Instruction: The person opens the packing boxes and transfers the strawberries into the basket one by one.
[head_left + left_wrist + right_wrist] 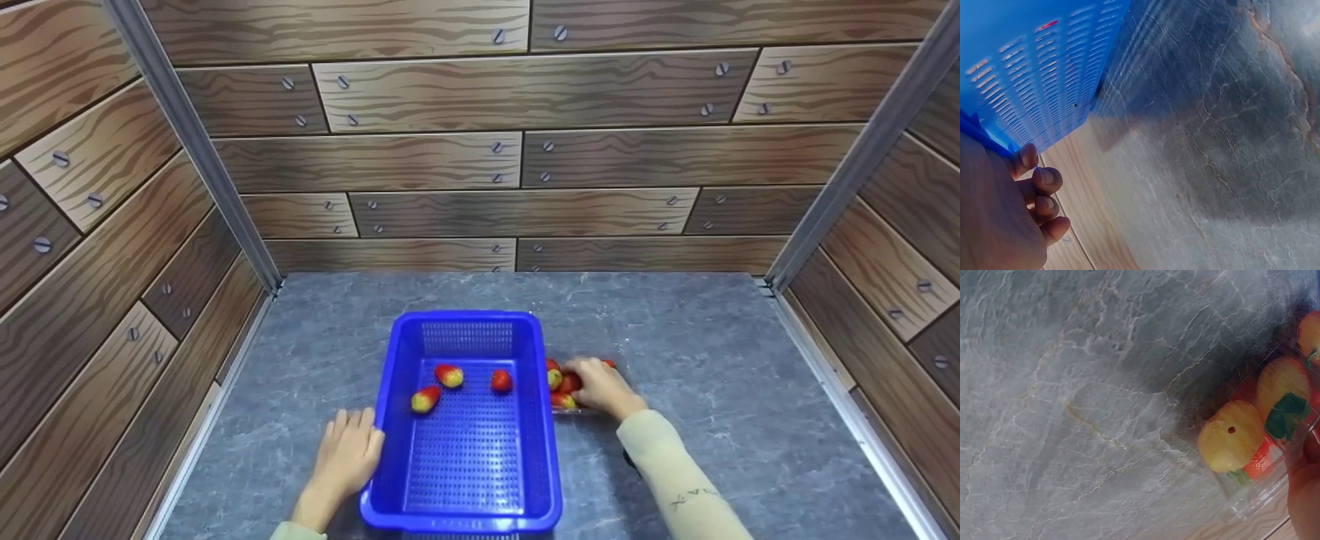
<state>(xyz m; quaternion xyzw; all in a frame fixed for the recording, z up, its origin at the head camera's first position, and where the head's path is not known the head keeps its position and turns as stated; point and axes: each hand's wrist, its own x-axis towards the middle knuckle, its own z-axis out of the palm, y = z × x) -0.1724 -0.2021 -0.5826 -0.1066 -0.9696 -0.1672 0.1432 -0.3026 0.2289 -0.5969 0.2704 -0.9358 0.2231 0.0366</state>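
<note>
A blue plastic basket (465,517) with slotted walls stands on the grey marbled tabletop. Three small red-and-yellow fruits (448,376) lie on its floor. At the basket's left rim, my left hand (346,454) holds the edge; the left wrist view shows its curled fingers (1047,177) just under that rim. To the basket's right, partly hidden behind its wall, a clear plastic container (1249,509) holds several more such fruits (1233,437), some with green leaves. My right hand (600,384) reaches into this container, touching the fruits. Its fingertips are hidden, so its grip is unclear.
Wood-patterned panels (517,157) enclose the tabletop (697,360) at the back and both sides. Metal rails (847,420) run along the side edges. The container sits close against the basket's right wall.
</note>
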